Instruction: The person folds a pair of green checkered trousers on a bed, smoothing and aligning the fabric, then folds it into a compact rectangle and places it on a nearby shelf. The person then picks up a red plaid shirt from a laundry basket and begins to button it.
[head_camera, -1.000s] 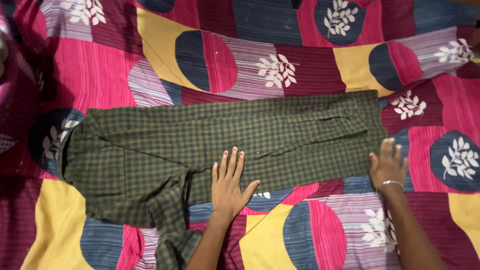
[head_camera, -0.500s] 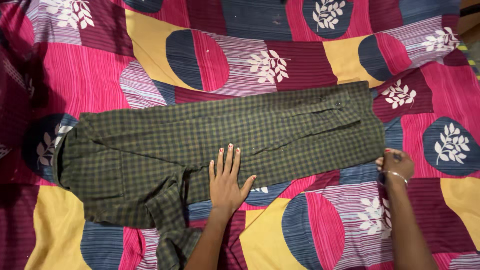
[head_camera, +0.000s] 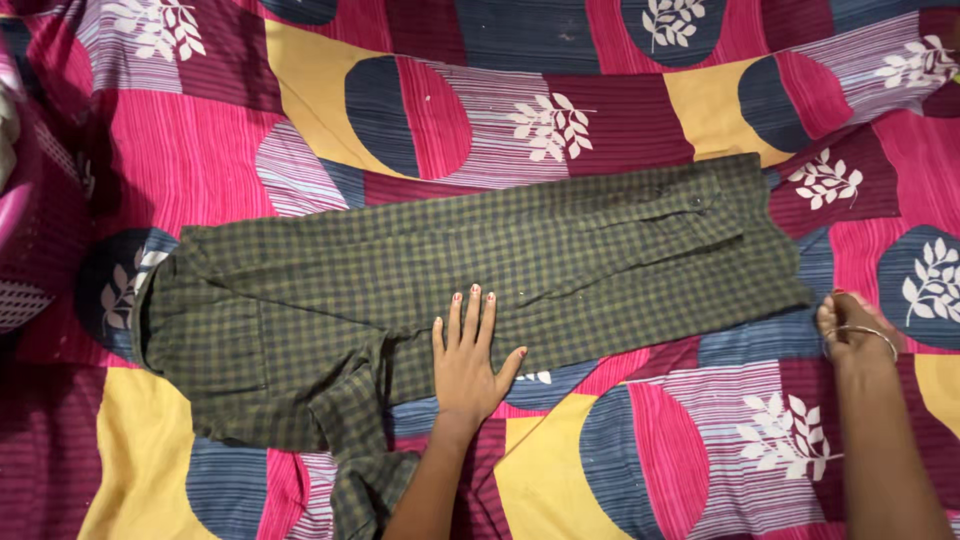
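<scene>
**Checked shirt pinned flat and pinched at its hem corner**

On the bright patterned bedspread (head_camera: 420, 120), a dark green checked shirt (head_camera: 450, 270) lies lengthwise across the middle of the view, collar end at the left and hem end at the right, with one sleeve (head_camera: 360, 450) trailing off its near edge toward the bottom of the picture. The left hand (head_camera: 470, 360) rests flat on the shirt's near edge, fingers spread and straight, gripping nothing, only pressing the cloth down. The right hand (head_camera: 850, 330) sits at the shirt's near right corner, curled closed with the fingers bunched; it appears to pinch the hem corner, though the cloth inside the fingers is hard to make out. A thin bangle (head_camera: 868, 332) circles that wrist. At the far left edge a pink plastic basket (head_camera: 30, 240) just shows.

The shirt looks light, thin and limp: it will sag and wrinkle wherever it is not supported, and should slide easily over the bedspread. The firmer parts, namely hem corners, the buttoned cuff (head_camera: 700, 210) and the collar, seem the surest places to take hold
</scene>
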